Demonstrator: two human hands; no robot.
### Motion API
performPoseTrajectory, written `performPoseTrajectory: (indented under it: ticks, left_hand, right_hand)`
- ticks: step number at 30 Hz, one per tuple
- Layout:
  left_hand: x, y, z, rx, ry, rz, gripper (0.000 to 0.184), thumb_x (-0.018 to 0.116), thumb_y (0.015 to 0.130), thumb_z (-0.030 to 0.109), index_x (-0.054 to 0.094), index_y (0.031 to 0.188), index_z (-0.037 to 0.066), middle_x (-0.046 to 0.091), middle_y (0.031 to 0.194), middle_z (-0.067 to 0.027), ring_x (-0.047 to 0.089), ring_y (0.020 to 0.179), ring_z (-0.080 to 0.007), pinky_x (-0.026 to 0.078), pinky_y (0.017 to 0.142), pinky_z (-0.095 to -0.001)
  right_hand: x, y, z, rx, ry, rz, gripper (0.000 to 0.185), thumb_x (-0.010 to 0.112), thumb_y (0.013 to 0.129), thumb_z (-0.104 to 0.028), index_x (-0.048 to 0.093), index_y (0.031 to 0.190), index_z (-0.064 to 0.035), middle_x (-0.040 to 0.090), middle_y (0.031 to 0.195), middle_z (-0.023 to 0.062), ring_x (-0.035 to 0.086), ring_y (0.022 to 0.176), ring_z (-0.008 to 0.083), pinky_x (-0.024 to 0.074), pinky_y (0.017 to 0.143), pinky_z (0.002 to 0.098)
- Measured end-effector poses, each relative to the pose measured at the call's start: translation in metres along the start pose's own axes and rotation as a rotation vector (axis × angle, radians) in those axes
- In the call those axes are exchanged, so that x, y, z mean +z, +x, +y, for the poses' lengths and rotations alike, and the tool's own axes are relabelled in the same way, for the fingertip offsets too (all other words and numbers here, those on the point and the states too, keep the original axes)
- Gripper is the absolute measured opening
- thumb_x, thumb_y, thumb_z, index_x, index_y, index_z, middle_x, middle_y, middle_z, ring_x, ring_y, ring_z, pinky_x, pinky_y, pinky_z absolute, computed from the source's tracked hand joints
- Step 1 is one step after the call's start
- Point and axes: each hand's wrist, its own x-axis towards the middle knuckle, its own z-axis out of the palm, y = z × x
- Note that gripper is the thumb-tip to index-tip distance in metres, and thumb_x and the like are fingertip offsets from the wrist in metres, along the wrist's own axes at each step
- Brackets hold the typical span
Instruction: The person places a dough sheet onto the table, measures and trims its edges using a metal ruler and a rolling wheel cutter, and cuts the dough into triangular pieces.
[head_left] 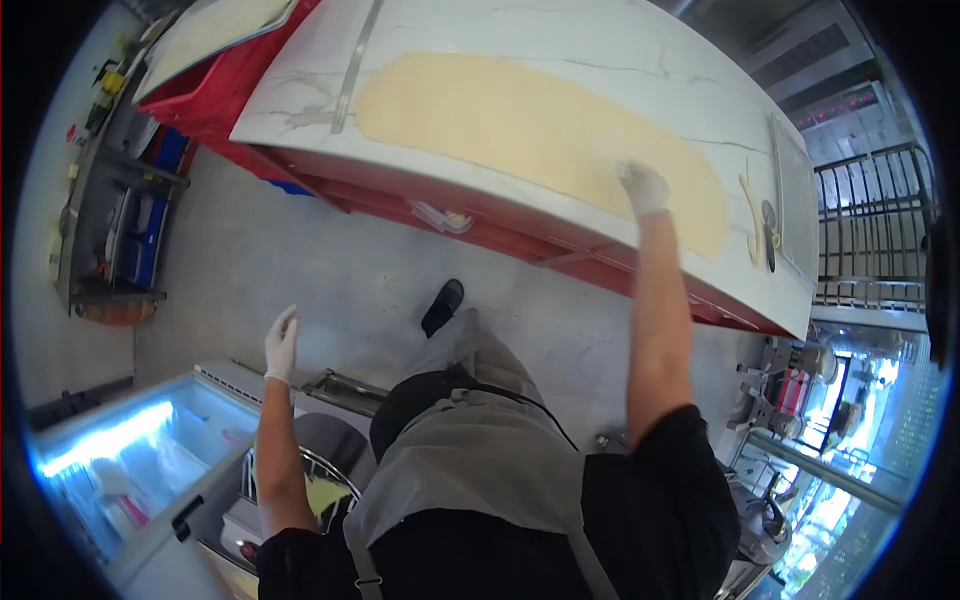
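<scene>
A long, flat sheet of pale dough (500, 115) lies across the white marble-patterned worktop (680, 50). My right hand (645, 190), in a whitish glove, is over the right part of the dough, near its front edge. Motion smears its fingers, and I cannot tell whether it touches the dough or holds anything. Away from the worktop, my gloved left hand (282, 348) hangs in the air above the floor, holding nothing, with its fingers stretched out. Right of the sheet lie thin dough strips (749, 205) and a dark-handled tool (769, 235).
A metal strip (357, 65) lies at the worktop's left end, beside a red crate (215, 95). A metal tray (793, 190) is at the right end. Behind on the left stands a lit glass-topped chest (190, 450); a wire rack (870, 225) stands far right.
</scene>
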Motion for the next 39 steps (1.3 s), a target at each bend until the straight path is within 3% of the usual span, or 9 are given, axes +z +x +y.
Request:
performPoseTrajectory:
  ticks: [4,6,7,10,18,23,28,31,39]
  left_hand:
    - [-0.067,-0.034,-0.078,-0.234,0.06,0.332,0.047,0.058,0.102,0.025,0.057,0.134,-0.009,0.061,0.137,-0.0197,0.056,0.128,-0.0255,0.041,0.109,-0.0362]
    - [-0.099,-0.113,-0.172,-0.66,-0.041,0.398,0.048,0.059,0.101,0.03,0.062,0.125,-0.012,0.069,0.121,-0.0212,0.064,0.11,-0.0271,0.048,0.098,-0.0408]
    - [-0.106,-0.155,-0.191,-0.481,0.557,0.269,0.046,0.061,0.099,0.027,0.064,0.12,-0.014,0.071,0.112,-0.0191,0.066,0.102,-0.0252,0.051,0.094,-0.0401]
    - [-0.089,-0.178,-0.176,-0.879,-0.072,0.45,0.04,0.064,0.097,0.017,0.061,0.126,-0.011,0.067,0.124,-0.0189,0.062,0.117,-0.0249,0.048,0.102,-0.037]
    - [-0.055,0.077,-0.018,-0.289,-0.055,0.042,0.044,0.057,0.099,0.006,0.05,0.142,-0.005,0.058,0.141,-0.0166,0.055,0.13,-0.0253,0.041,0.111,-0.0376]
    - [-0.049,0.176,0.123,0.272,0.387,-0.136,0.047,0.061,0.093,0.005,0.054,0.14,0.0,0.058,0.141,-0.0181,0.053,0.132,-0.0342,0.04,0.112,-0.0428]
    - [0.03,0.261,0.235,0.674,0.472,-0.308,0.054,0.067,0.087,0.012,0.055,0.139,0.002,0.056,0.142,-0.0182,0.05,0.133,-0.039,0.037,0.113,-0.0467]
    - [0.134,0.321,0.285,0.885,0.55,-0.404,0.064,0.067,0.089,0.024,0.048,0.147,0.005,0.046,0.152,-0.019,0.038,0.143,-0.0396,0.028,0.118,-0.0518]
    - [0.309,0.47,0.347,0.844,0.939,-0.216,0.073,0.055,0.094,0.052,0.036,0.157,0.021,0.028,0.166,-0.0102,0.021,0.153,-0.037,0.014,0.12,-0.0644]
  right_hand:
    - [0.056,0.0,0.034,0.294,0.64,0.42,0.055,0.054,0.095,-0.047,0.07,0.118,-0.0002,0.068,0.121,0.0252,0.064,0.115,0.0395,0.0484,0.102,0.0467]
    - [0.062,-0.004,0.05,0.134,0.1,0.502,0.069,0.047,0.098,-0.058,0.065,0.129,0.0008,0.06,0.134,0.028,0.055,0.128,0.0406,0.0388,0.111,0.0446]
    - [0.059,0.004,0.028,0.138,0.096,0.49,0.069,0.047,0.098,-0.058,0.065,0.129,0.0008,0.06,0.134,0.028,0.055,0.128,0.0406,0.0388,0.111,0.0446]
    - [0.046,0.052,-0.084,0.571,-0.092,0.205,0.075,0.042,0.097,-0.065,0.064,0.131,-0.001,0.056,0.141,0.0246,0.051,0.132,0.0399,0.0283,0.118,0.0492]
    - [-0.01,0.002,-0.558,-0.795,0.595,0.488,0.067,0.051,0.093,-0.059,0.061,0.133,-0.0057,0.067,0.123,0.0215,0.062,0.117,0.0372,0.044,0.102,0.0514]
    - [0.007,-0.018,-0.341,-0.539,0.42,0.144,0.072,0.049,0.096,-0.059,0.051,0.143,-0.0034,0.056,0.138,0.023,0.05,0.132,0.0393,0.0349,0.113,0.0498]
    - [0.048,-0.037,-0.009,0.146,0.0,0.126,0.076,0.047,0.1,-0.056,0.041,0.15,0.0011,0.044,0.152,0.0253,0.037,0.144,0.0401,0.0264,0.12,0.049]
    - [0.035,0.019,0.002,0.878,-0.089,0.084,0.089,0.04,0.095,-0.072,0.05,0.142,0.0032,0.053,0.144,0.027,0.048,0.136,0.0398,0.031,0.116,0.0518]
    - [-0.014,0.091,-0.282,-0.646,0.259,0.136,0.086,0.052,0.093,-0.062,0.035,0.155,-0.0044,0.031,0.162,0.0216,0.026,0.151,0.0375,0.0157,0.122,0.0602]
